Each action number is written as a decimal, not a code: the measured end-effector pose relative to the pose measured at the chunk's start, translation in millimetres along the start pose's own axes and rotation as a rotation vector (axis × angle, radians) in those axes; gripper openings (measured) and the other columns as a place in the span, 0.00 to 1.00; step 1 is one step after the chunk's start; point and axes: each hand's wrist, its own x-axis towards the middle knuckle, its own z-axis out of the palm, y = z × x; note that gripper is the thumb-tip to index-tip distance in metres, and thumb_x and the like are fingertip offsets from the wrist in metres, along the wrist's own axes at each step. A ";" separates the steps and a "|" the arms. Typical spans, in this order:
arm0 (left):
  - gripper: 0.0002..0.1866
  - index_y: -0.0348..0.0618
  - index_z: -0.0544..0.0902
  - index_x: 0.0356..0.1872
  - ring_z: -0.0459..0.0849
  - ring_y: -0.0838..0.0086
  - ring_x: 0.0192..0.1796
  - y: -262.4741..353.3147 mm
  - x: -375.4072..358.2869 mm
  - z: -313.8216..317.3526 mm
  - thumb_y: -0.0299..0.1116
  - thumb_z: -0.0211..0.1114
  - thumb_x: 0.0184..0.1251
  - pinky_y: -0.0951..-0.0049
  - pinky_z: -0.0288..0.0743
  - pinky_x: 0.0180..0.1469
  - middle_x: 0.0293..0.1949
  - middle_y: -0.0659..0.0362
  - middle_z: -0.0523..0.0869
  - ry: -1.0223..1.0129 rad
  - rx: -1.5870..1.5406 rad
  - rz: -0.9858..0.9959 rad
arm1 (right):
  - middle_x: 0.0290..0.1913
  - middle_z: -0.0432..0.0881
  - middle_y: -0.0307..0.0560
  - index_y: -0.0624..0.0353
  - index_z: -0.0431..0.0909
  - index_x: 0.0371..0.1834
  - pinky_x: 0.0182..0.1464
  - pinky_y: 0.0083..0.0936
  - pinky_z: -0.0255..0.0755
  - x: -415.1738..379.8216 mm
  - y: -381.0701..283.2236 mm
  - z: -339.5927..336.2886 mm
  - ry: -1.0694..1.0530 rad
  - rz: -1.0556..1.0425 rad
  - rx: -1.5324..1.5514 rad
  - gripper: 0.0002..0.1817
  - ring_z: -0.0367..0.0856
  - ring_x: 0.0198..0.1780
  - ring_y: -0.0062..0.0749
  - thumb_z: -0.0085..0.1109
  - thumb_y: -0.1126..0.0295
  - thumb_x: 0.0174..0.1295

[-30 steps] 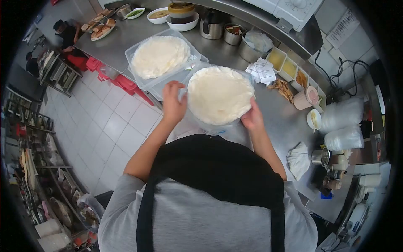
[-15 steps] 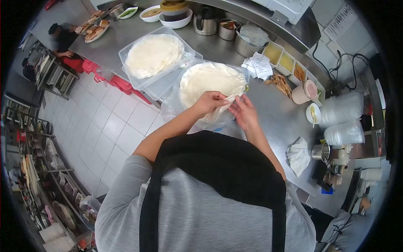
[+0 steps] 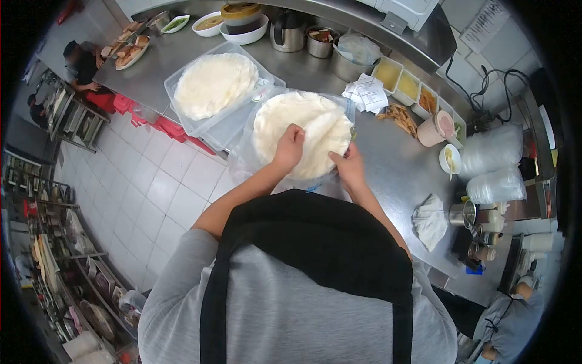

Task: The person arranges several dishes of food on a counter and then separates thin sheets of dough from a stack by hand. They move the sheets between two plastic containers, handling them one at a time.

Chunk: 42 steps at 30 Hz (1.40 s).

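A stack of thin, round, pale dough sheets (image 3: pixel 276 115) lies on plastic in front of me, with a raised fold running across its top sheet. My left hand (image 3: pixel 291 147) is closed over the middle of the stack, its fingers curled at that fold and pinching the top dough sheet. At the right edge, my right hand (image 3: pixel 350 165) grips the sheet with the thumb on top; its other fingers are partly hidden beneath. Further left, a second pile of dough sheets (image 3: pixel 215 85) rests in a clear plastic container (image 3: pixel 193 126).
Behind stand a white bowl (image 3: pixel 245 35), a steel jug (image 3: pixel 288 36) and a steel pot (image 3: pixel 348 68). Paper slips (image 3: pixel 366 92), food tubs (image 3: pixel 407 88), a pink-topped container (image 3: pixel 435 128) and a crumpled cloth (image 3: pixel 430 219) line the right. Other people are at far left and lower right.
My hands have moved apart from the near right edge. The left went up and left over the stack with the sheet, making a fold; the right stays at the edge, slightly lower.
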 end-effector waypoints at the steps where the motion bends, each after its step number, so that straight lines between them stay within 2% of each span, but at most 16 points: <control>1: 0.04 0.41 0.76 0.32 0.73 0.81 0.30 12.7 -5.5 0.8 0.29 0.56 0.66 0.79 0.68 0.35 0.27 0.63 0.77 -0.019 0.097 0.078 | 0.41 0.79 0.45 0.63 0.67 0.52 0.39 0.29 0.73 1.1 -1.2 3.0 0.018 -0.116 -0.140 0.27 0.78 0.37 0.32 0.66 0.70 0.49; 2: 0.05 0.40 0.77 0.32 0.74 0.80 0.29 23.0 -8.0 0.7 0.29 0.57 0.65 0.78 0.69 0.35 0.27 0.62 0.79 -0.038 0.195 0.156 | 0.40 0.79 0.46 0.64 0.68 0.51 0.39 0.29 0.73 0.9 -4.2 1.3 0.176 -0.291 -0.426 0.27 0.78 0.36 0.32 0.67 0.70 0.48; 4: 0.03 0.40 0.78 0.32 0.74 0.82 0.30 32.6 0.3 -3.2 0.27 0.59 0.63 0.80 0.69 0.34 0.27 0.64 0.79 -0.200 -0.097 -0.001 | 0.36 0.79 0.47 0.66 0.68 0.50 0.37 0.30 0.73 -6.3 -36.7 5.9 0.509 -0.640 -0.989 0.28 0.78 0.34 0.33 0.69 0.70 0.45; 8: 0.01 0.40 0.80 0.31 0.76 0.82 0.29 54.0 -0.5 -9.1 0.26 0.62 0.60 0.81 0.70 0.31 0.29 0.63 0.81 -0.374 -0.224 -0.346 | 0.34 0.79 0.46 0.67 0.71 0.44 0.31 0.25 0.74 -1.2 -50.0 9.7 0.122 -0.084 -0.369 0.23 0.77 0.29 0.27 0.69 0.72 0.46; 10: 0.02 0.40 0.80 0.31 0.76 0.81 0.28 45.0 -5.0 -7.0 0.26 0.62 0.59 0.81 0.70 0.29 0.28 0.62 0.81 -0.405 -0.188 -0.327 | 0.33 0.79 0.46 0.66 0.72 0.42 0.28 0.21 0.73 -7.2 -48.8 25.6 0.017 0.188 0.034 0.20 0.77 0.27 0.25 0.69 0.72 0.48; 13: 0.02 0.39 0.80 0.32 0.76 0.81 0.26 33.3 -8.8 -6.8 0.25 0.63 0.59 0.82 0.69 0.27 0.27 0.62 0.81 -0.396 -0.158 -0.306 | 0.31 0.79 0.44 0.66 0.73 0.40 0.25 0.16 0.72 -7.4 -23.9 22.8 -0.010 0.090 0.176 0.15 0.76 0.24 0.21 0.65 0.75 0.51; 16: 0.02 0.38 0.80 0.33 0.76 0.81 0.26 26.2 -12.4 -9.3 0.25 0.62 0.59 0.82 0.68 0.27 0.27 0.62 0.81 -0.367 -0.141 -0.252 | 0.29 0.79 0.43 0.67 0.73 0.43 0.26 0.17 0.73 -9.0 -19.4 15.2 -0.013 0.152 0.198 0.14 0.76 0.25 0.21 0.63 0.76 0.54; 21: 0.03 0.39 0.78 0.35 0.75 0.82 0.29 14.8 -12.6 -5.3 0.25 0.61 0.60 0.81 0.69 0.31 0.29 0.63 0.80 -0.457 -0.153 -0.161 | 0.28 0.79 0.42 0.64 0.75 0.42 0.25 0.16 0.73 -9.3 -27.8 19.9 -0.038 0.139 0.084 0.11 0.77 0.25 0.22 0.59 0.74 0.57; 24: 0.07 0.40 0.76 0.36 0.74 0.82 0.29 16.3 -11.5 -10.3 0.26 0.63 0.58 0.82 0.68 0.29 0.29 0.64 0.77 -0.290 -0.346 -0.362 | 0.26 0.79 0.42 0.63 0.76 0.39 0.25 0.17 0.72 -7.4 -25.1 16.4 -0.072 0.127 0.087 0.08 0.77 0.25 0.21 0.58 0.72 0.58; 28: 0.10 0.41 0.73 0.40 0.75 0.82 0.34 19.0 -11.0 -4.3 0.28 0.63 0.60 0.79 0.68 0.34 0.33 0.63 0.78 -0.390 -0.203 -0.144 | 0.23 0.78 0.40 0.62 0.76 0.33 0.25 0.17 0.70 -19.4 -39.8 29.1 -0.002 0.022 -0.312 0.04 0.75 0.22 0.20 0.57 0.73 0.58; 30: 0.11 0.40 0.72 0.41 0.75 0.81 0.33 25.5 -11.9 7.2 0.29 0.63 0.60 0.79 0.69 0.34 0.32 0.63 0.78 -0.396 -0.021 0.053 | 0.22 0.77 0.40 0.63 0.75 0.31 0.24 0.17 0.71 -13.8 -30.7 30.5 0.009 -0.162 -0.443 0.04 0.75 0.21 0.20 0.57 0.74 0.58; 31: 0.11 0.40 0.73 0.40 0.75 0.81 0.33 25.6 -8.2 5.7 0.29 0.64 0.59 0.79 0.69 0.34 0.31 0.63 0.78 -0.400 0.011 0.027 | 0.22 0.77 0.40 0.64 0.75 0.30 0.24 0.17 0.71 -10.8 -25.4 30.5 0.014 -0.254 -0.509 0.04 0.74 0.21 0.20 0.56 0.74 0.58; 33: 0.11 0.40 0.74 0.39 0.75 0.81 0.31 31.3 2.4 -2.3 0.30 0.65 0.58 0.79 0.69 0.35 0.28 0.63 0.78 -0.407 0.074 -0.024 | 0.20 0.77 0.41 0.64 0.77 0.32 0.23 0.20 0.70 -6.5 -18.2 29.2 -0.010 -0.247 -0.462 0.05 0.75 0.20 0.22 0.57 0.73 0.57; 36: 0.10 0.38 0.77 0.37 0.79 0.74 0.29 42.3 5.5 -12.2 0.30 0.65 0.56 0.75 0.71 0.36 0.26 0.57 0.80 -0.366 0.506 0.197 | 0.20 0.77 0.42 0.63 0.78 0.35 0.23 0.24 0.70 -6.8 -16.5 20.4 -0.029 -0.101 -0.284 0.07 0.76 0.19 0.23 0.58 0.72 0.55; 40: 0.11 0.37 0.79 0.39 0.80 0.53 0.37 46.2 4.5 -18.8 0.28 0.61 0.55 0.62 0.73 0.42 0.34 0.45 0.80 -0.235 0.716 0.380 | 0.20 0.77 0.45 0.64 0.77 0.40 0.26 0.26 0.72 -10.5 -20.8 4.3 -0.002 0.081 -0.153 0.12 0.78 0.20 0.26 0.61 0.71 0.53; 42: 0.11 0.38 0.80 0.42 0.78 0.50 0.41 38.2 0.8 -16.1 0.27 0.58 0.56 0.59 0.72 0.45 0.36 0.44 0.80 -0.238 0.785 0.417 | 0.23 0.79 0.48 0.65 0.76 0.42 0.26 0.26 0.73 -8.7 -24.8 1.2 -0.034 -0.023 -0.387 0.14 0.78 0.20 0.26 0.60 0.70 0.53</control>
